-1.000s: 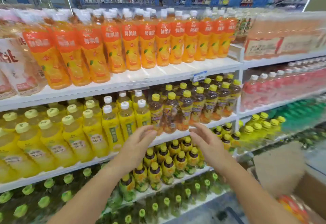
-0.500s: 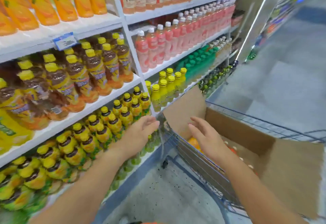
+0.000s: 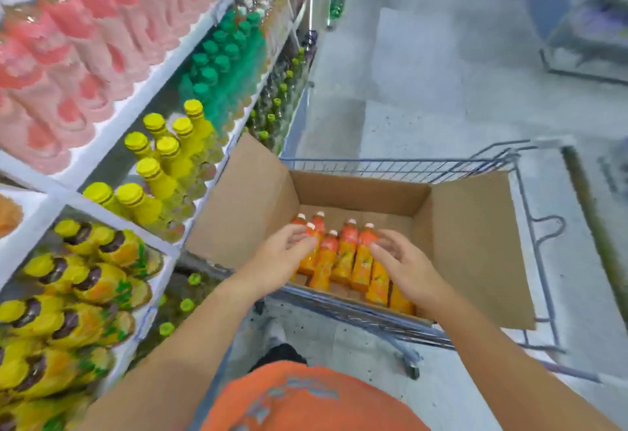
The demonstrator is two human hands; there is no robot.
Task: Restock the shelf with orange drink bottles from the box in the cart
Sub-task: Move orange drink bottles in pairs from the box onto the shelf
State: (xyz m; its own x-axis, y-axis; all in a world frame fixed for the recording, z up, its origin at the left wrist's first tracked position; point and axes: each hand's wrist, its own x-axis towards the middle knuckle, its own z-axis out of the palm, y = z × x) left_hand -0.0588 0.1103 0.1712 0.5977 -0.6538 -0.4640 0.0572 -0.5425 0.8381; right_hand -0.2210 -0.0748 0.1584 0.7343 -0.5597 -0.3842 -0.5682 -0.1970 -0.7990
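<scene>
An open cardboard box (image 3: 469, 226) sits in a wire cart (image 3: 540, 237) in front of me. Several orange drink bottles (image 3: 343, 254) with white caps stand in the box's near left part. My left hand (image 3: 278, 257) hovers at the left side of the bottles, fingers apart, fingertips at a bottle top. My right hand (image 3: 404, 260) hovers at their right side, fingers spread, holding nothing. Both hands are just above the bottles. The shelf (image 3: 112, 138) runs along my left.
The shelf holds pink bottles (image 3: 68, 40), green-capped bottles (image 3: 221, 56) and yellow-capped bottles (image 3: 159, 158). Grey floor (image 3: 441, 73) stretches ahead of the cart. Another rack (image 3: 591, 23) stands at the far right. The box's flaps stand up on the left and right.
My view has swung from the shelf rightward and down to the cart. Both hands moved from in front of the shelf to just above the orange bottles in the box.
</scene>
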